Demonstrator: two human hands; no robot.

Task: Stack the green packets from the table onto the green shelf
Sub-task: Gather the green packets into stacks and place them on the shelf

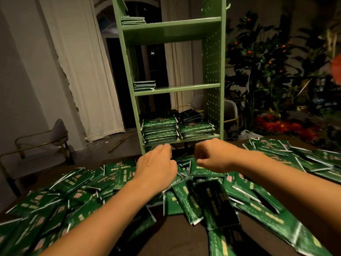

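Packets point(186, 196) lie in a loose heap all over the near table point(177, 235) – overlapping, tilted, some face down – w/ another spread at far right. More sit on the shelf point(173, 30) just beyond the table's far edge: two tall stacks point(160, 131) side by side on the lowest visible board, darker ones behind them, a small stack at left on the middle board, another small one at left on the top board.

Left hand point(156, 167) hovers over the heap's far centre, back up, fingers curled down toward the packets; can't tell if it has hold of any. Right hand point(208, 156) is just beside it, fingers curled in, blurred – grip unclear too.

Outward: chair point(55, 133) far left, pale curtain point(86, 71) behind, plants point(267, 58) w/ red fruit at right.
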